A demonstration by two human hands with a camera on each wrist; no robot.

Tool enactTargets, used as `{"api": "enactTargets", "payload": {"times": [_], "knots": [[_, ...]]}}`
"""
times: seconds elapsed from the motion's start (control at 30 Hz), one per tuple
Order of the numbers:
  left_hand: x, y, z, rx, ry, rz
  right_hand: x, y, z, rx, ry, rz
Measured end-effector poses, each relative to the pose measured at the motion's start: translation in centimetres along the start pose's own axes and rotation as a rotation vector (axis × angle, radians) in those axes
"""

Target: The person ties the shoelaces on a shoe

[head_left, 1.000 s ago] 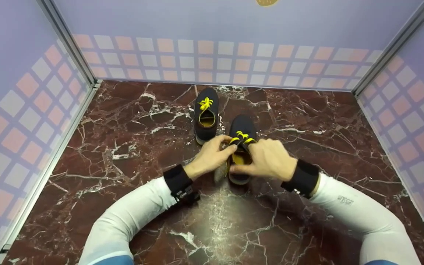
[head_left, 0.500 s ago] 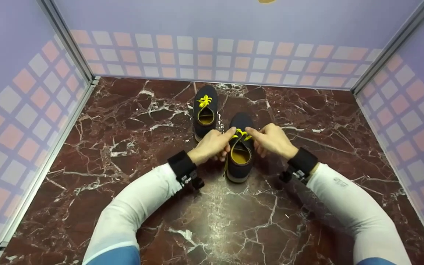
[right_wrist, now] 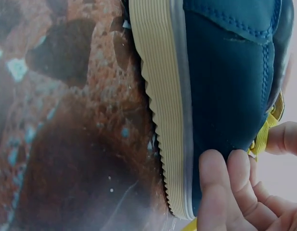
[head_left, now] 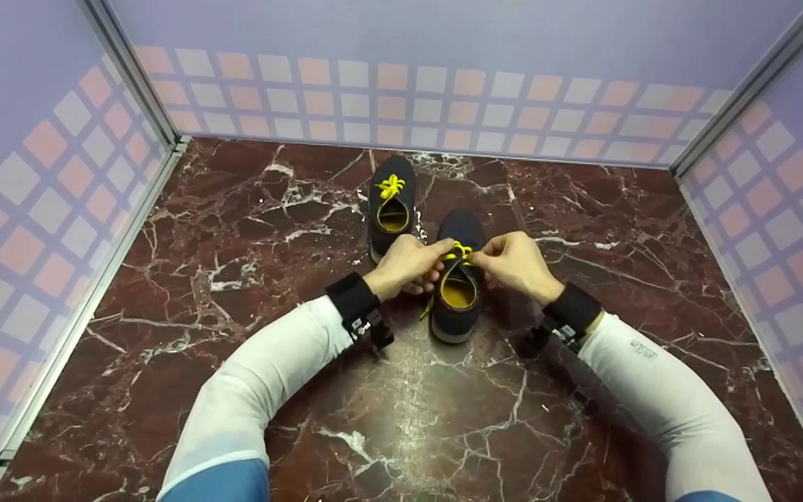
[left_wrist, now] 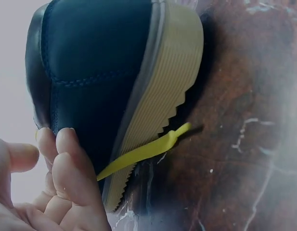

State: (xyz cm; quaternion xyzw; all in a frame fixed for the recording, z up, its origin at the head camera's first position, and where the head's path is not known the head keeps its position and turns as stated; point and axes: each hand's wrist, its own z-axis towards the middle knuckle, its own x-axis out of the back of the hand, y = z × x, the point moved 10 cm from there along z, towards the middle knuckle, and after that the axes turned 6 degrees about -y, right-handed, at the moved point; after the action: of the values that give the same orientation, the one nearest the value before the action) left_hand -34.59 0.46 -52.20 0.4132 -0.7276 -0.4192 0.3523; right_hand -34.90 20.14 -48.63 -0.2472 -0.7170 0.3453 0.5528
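Observation:
The nearer dark shoe stands on the floor with its toe pointing away, its yellow shoelace threaded across the front of the opening. From the left, my left hand pinches the lace between thumb and index finger, its other fingers curled beside the shoe. On the other side, my right hand pinches the lace at the eyelets; thumb and lace meet in the right wrist view. A loose lace end hangs down along the ribbed pale sole on the left side.
A second dark shoe with a tied yellow bow stands further back on the left, partly behind my left hand. Reddish marbled floor surrounds both. Lilac wall panels with pink and white squares enclose the back and sides.
My right hand has moved from beside the shoe's opening forward to the lace at the eyelets. My left hand has shifted slightly forward, also onto the lace. The shoes stay in place.

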Motion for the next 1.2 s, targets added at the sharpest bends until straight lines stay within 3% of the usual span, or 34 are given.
{"api": "enactTargets", "payload": {"times": [0.2,0.37,0.47,0.63,0.73,0.83,1.03,1.2], "knots": [[-0.3,-0.3,0.2,0.022,-0.047,-0.098,-0.1,-0.1,-0.1,0.016,0.01,0.011],[-0.1,0.1,-0.1,-0.03,0.008,-0.099,0.1,-0.7,-0.5,0.073,0.04,0.004],[0.5,1.0,-0.7,-0.117,0.061,-0.061,0.5,-1.3,-0.8,0.124,0.068,0.015],[2.3,4.0,-1.9,-0.347,0.193,0.033,1.6,-2.0,-1.3,0.182,0.13,0.092],[3.0,5.6,-2.7,-0.477,0.262,0.094,2.2,-2.2,-1.5,0.187,0.158,0.173],[3.0,6.6,-3.3,-0.569,0.288,0.147,2.6,-2.3,-1.7,0.189,0.173,0.277],[2.7,7.7,-4.2,-0.688,0.314,0.198,4.1,-3.7,-2.7,0.291,0.247,0.325],[3.2,7.8,-4.2,-0.698,0.32,0.15,5.6,-4.5,-3.4,0.363,0.329,0.296]]}}
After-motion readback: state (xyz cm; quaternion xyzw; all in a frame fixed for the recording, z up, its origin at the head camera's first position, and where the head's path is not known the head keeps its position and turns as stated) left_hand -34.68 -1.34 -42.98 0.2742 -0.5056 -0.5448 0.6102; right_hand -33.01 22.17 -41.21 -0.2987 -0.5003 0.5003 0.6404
